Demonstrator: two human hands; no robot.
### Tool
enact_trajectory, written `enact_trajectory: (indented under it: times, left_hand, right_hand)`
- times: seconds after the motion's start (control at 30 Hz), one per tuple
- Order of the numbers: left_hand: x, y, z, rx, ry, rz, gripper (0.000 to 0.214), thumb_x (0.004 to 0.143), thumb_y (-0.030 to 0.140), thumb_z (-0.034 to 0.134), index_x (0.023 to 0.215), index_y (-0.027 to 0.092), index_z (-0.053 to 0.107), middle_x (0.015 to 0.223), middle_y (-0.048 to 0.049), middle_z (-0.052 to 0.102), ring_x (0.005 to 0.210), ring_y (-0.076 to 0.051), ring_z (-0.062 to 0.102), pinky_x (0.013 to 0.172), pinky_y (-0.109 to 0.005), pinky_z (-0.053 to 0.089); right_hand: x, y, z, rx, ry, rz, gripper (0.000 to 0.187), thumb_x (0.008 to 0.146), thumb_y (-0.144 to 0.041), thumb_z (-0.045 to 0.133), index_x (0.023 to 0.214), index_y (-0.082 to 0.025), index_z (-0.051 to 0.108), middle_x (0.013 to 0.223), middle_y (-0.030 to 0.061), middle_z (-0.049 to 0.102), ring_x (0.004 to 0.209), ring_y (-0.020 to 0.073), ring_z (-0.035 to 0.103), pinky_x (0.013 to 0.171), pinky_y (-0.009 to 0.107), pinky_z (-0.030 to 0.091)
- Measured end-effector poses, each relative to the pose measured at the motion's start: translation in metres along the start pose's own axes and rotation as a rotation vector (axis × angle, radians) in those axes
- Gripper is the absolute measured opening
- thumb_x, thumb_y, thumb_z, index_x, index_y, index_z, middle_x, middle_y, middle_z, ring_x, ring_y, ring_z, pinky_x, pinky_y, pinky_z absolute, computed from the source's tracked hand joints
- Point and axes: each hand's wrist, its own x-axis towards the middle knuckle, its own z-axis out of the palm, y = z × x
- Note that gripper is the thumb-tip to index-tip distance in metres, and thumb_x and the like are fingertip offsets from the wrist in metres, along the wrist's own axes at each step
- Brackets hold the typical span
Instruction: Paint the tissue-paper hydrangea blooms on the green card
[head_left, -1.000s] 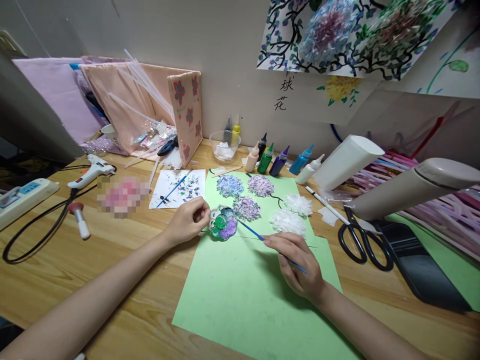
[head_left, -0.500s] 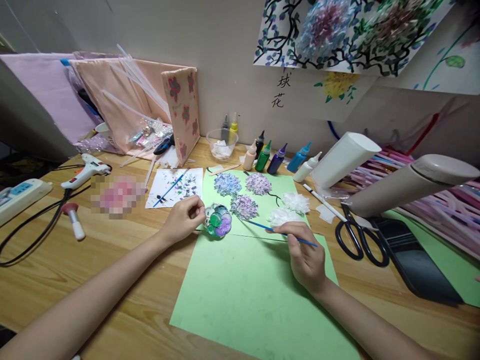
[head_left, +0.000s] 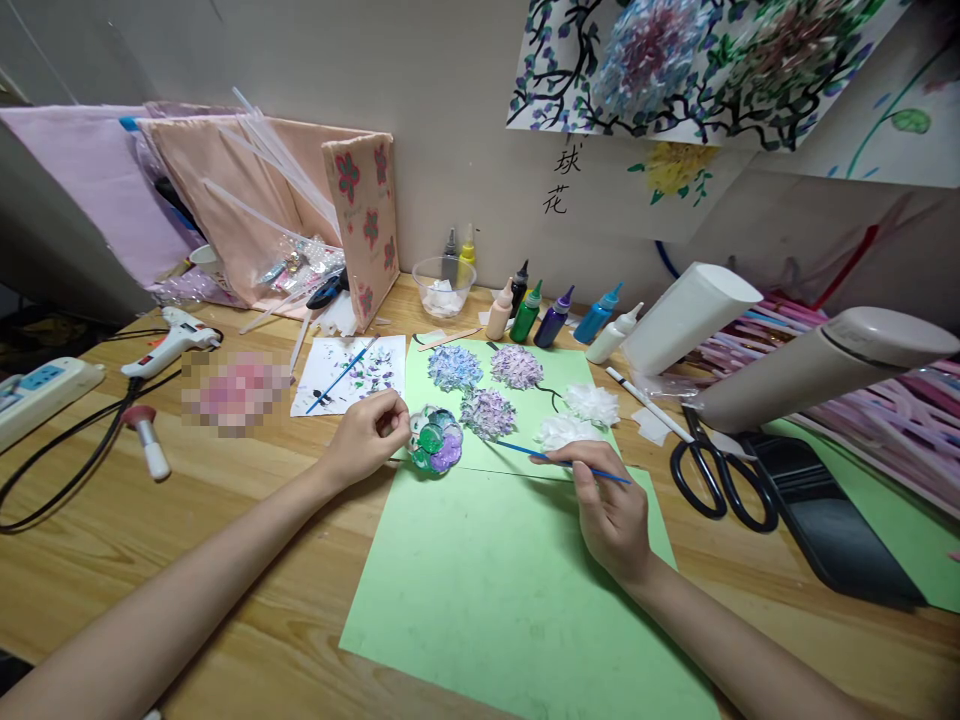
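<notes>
While the grip of the right hand (head_left: 613,505) pinches a blue brush (head_left: 559,462) above the green paper (head_left: 495,580), the left hand (head_left: 369,437) curls at the palette (head_left: 446,454) near that paper's left edge, its hold unclear; on the paper's far part, 3 flowers (head_left: 487,410) look painted, 2 white ones (head_left: 591,405) unpainted.

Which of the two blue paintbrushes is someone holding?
The blue paintbrush in the right hand; the other brush lies unheld on the paint-marked white paper.

The paintbrush (head_left: 517,449) moved from palette (head_left: 436,440) to beside the lower purple flower (head_left: 489,412).
</notes>
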Motion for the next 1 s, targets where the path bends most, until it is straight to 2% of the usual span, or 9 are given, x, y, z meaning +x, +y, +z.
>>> enact_trajectory:
  times: [0.33, 0.5, 0.7, 0.87, 1.0]
  left_hand:
    - [0.0004, -0.0002, 0.0000, 0.004, -0.009, 0.005, 0.014, 0.075, 0.011, 0.048, 0.063, 0.018, 0.048, 0.060, 0.0037, 0.046, 0.053, -0.010, 0.040, 0.050, -0.023, 0.031]
    - [0.0002, -0.0005, 0.0003, 0.005, -0.016, 0.005, 0.013, 0.074, 0.012, 0.048, 0.063, 0.018, 0.048, 0.060, 0.0034, 0.046, 0.054, -0.011, 0.040, 0.051, -0.022, 0.032]
    - [0.0000, -0.0008, 0.0005, 0.000, -0.021, 0.007, 0.013, 0.075, 0.012, 0.048, 0.063, 0.019, 0.047, 0.061, 0.0037, 0.046, 0.053, -0.010, 0.040, 0.051, -0.022, 0.032]
    - [0.0001, -0.0013, 0.0007, -0.004, -0.021, 0.013, 0.014, 0.075, 0.011, 0.048, 0.063, 0.018, 0.047, 0.061, 0.0039, 0.046, 0.054, -0.010, 0.040, 0.051, -0.022, 0.032]
    - [0.0002, -0.0006, 0.0004, -0.005, -0.021, 0.014, 0.014, 0.074, 0.011, 0.048, 0.063, 0.018, 0.048, 0.060, 0.0041, 0.046, 0.053, -0.010, 0.040, 0.051, -0.022, 0.032]
  right_hand:
    - [-0.0016, 0.0004, -0.0005, 0.046, 0.070, -0.064, 0.023, 0.090, -0.017, 0.040, 0.093, -0.024, 0.062, 0.085, 0.0047, 0.065, 0.084, 0.0203, 0.058, 0.075, 0.037, 0.048]
    - [-0.0006, -0.0015, -0.0004, 0.013, 0.010, -0.068, 0.023, 0.090, -0.019, 0.041, 0.096, -0.024, 0.063, 0.087, 0.0049, 0.066, 0.086, 0.0208, 0.060, 0.076, 0.038, 0.050]
    - [-0.0013, -0.0009, -0.0015, 0.033, 0.055, -0.098, 0.023, 0.090, -0.017, 0.040, 0.097, -0.024, 0.061, 0.087, 0.0054, 0.065, 0.086, 0.0209, 0.060, 0.075, 0.038, 0.050]
    - [0.0002, -0.0013, -0.0011, -0.004, -0.006, -0.085, 0.023, 0.089, -0.015, 0.041, 0.099, -0.024, 0.061, 0.090, 0.0048, 0.066, 0.090, 0.0204, 0.059, 0.078, 0.037, 0.049]
    - [0.0010, -0.0022, -0.0010, 0.029, 0.041, -0.100, 0.023, 0.089, -0.015, 0.040, 0.098, -0.024, 0.060, 0.088, 0.0050, 0.064, 0.088, 0.0205, 0.059, 0.077, 0.037, 0.049]
